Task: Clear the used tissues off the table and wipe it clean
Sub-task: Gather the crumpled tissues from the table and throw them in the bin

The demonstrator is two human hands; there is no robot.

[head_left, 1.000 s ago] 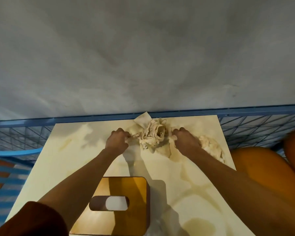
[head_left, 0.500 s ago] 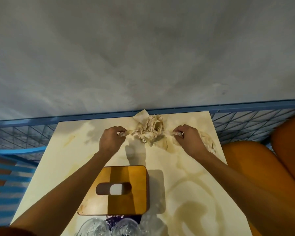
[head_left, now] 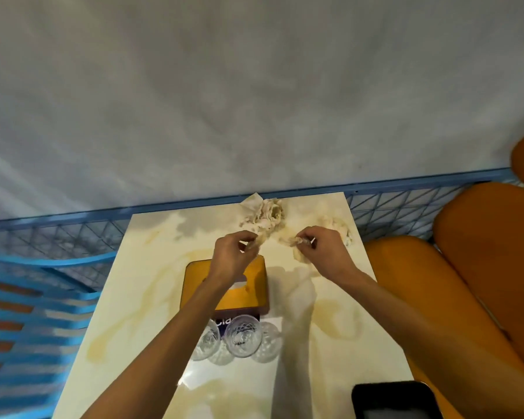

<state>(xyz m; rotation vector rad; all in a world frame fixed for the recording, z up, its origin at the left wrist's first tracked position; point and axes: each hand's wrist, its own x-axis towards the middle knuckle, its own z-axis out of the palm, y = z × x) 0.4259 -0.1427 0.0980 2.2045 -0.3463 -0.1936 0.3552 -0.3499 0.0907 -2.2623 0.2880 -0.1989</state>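
A heap of crumpled used tissues (head_left: pixel 265 217) lies at the far edge of the cream, stained table (head_left: pixel 152 300). A second clump of tissue (head_left: pixel 336 226) sits at the far right corner. My left hand (head_left: pixel 235 255) pinches a scrap of tissue at the heap's near edge, above the tissue box. My right hand (head_left: pixel 321 251) pinches another piece of tissue, with more of it hanging beneath the fingers.
A wooden tissue box (head_left: pixel 254 285) stands mid-table, partly under my left arm. Three upturned glasses (head_left: pixel 242 335) sit near it. A black phone (head_left: pixel 395 400) lies at the near right corner. Orange cushions (head_left: pixel 481 267) are on the right, a blue chair (head_left: pixel 31 297) on the left.
Both hands have drawn back toward me from the heap, each keeping a pinch of tissue. The view has tilted down, bringing the glasses and phone into sight.
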